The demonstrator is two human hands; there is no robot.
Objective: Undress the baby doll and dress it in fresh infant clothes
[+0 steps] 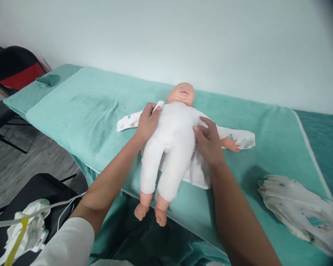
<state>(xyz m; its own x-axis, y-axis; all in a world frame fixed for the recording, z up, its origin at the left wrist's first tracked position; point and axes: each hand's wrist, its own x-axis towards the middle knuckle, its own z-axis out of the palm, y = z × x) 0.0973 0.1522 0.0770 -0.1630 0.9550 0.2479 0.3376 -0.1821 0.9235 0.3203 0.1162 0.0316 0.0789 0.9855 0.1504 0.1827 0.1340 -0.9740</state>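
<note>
A baby doll with a white cloth body lies on its back, its bare feet over the table's front edge. Spread out underneath it is a white patterned baby shirt, both sleeves stretched to the sides. My left hand is closed by the doll's shoulder at the left, pinching a white edge of the shirt. On the other side, my right hand has its fingers curled against the doll's side near the upper arm; what lies between them is hidden. The doll's hand at the right rests on the sleeve, outside it.
The padded table has a green cover and stands against a white wall. Folded patterned clothing lies at its right. At lower left, a black chair carries a crumpled cloth; a white cable crosses there. More chairs stand behind.
</note>
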